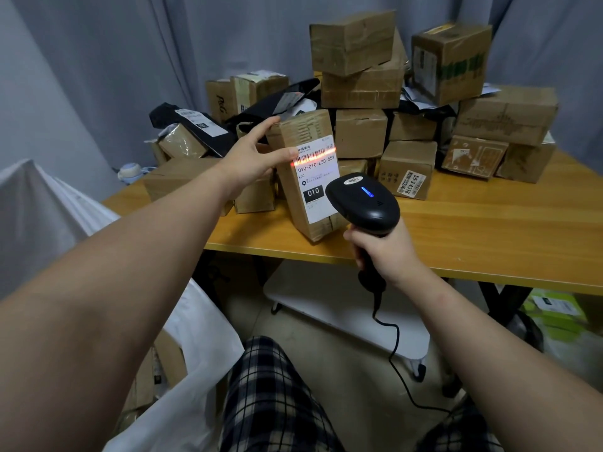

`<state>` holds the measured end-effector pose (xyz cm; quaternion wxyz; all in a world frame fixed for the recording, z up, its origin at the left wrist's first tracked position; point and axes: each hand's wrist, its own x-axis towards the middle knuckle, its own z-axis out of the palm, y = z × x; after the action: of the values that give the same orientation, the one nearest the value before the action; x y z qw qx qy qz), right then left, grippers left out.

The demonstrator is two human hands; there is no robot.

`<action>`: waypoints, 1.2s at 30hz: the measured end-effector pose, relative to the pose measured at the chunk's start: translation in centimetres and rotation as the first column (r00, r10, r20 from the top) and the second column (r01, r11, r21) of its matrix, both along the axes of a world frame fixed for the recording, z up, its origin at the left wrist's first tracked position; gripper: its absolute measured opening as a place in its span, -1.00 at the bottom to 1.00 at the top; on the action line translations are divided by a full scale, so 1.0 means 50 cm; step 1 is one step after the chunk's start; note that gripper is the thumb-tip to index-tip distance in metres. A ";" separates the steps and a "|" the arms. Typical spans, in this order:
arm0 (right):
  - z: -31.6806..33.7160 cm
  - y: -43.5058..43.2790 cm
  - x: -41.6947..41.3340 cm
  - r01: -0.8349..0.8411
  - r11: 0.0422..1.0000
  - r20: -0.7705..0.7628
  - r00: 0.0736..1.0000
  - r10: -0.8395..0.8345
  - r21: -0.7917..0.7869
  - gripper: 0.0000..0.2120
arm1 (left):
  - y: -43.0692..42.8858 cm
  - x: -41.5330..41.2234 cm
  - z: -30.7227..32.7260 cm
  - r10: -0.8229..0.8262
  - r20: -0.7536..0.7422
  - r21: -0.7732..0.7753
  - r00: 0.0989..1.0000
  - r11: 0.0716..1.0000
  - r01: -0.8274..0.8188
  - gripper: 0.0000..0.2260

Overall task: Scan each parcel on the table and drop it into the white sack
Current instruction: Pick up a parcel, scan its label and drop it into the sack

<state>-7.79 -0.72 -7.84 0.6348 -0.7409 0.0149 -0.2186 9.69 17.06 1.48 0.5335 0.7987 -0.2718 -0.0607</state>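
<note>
Grey curtains behind; wooden table (473, 230) heaped with cartons. White sack (49, 207) lies left of and below the left fingers. Parcel (305, 190) is held upright by the left hand (251, 158), thumb on its label, fingers spread over the top corner. Red scan line falls beside the thumb, so scanning is judged in hand. Scanner (363, 200) is gripped by the right hand (388, 252), fingers wrapped round the handle. Next: parcel to be carried leftward into the sack.

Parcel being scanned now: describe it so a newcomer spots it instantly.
On the wooden table, near its front edge, one brown parcel stands on end, held by the left hand. Only it has the red line from the scanner across its white label, printed 010-010-L30-551.
</note>
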 end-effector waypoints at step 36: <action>-0.158 0.461 0.201 -0.652 0.716 -0.558 0.701 0.444 -0.250 -0.83 | 0.649 -0.182 -0.321 0.800 0.123 0.153 0.587 0.569 -0.808 -0.25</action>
<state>2.26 22.35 -15.74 0.4689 -0.8595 -0.1115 0.1700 0.58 49.52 -14.57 0.4175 0.8833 0.1171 0.1781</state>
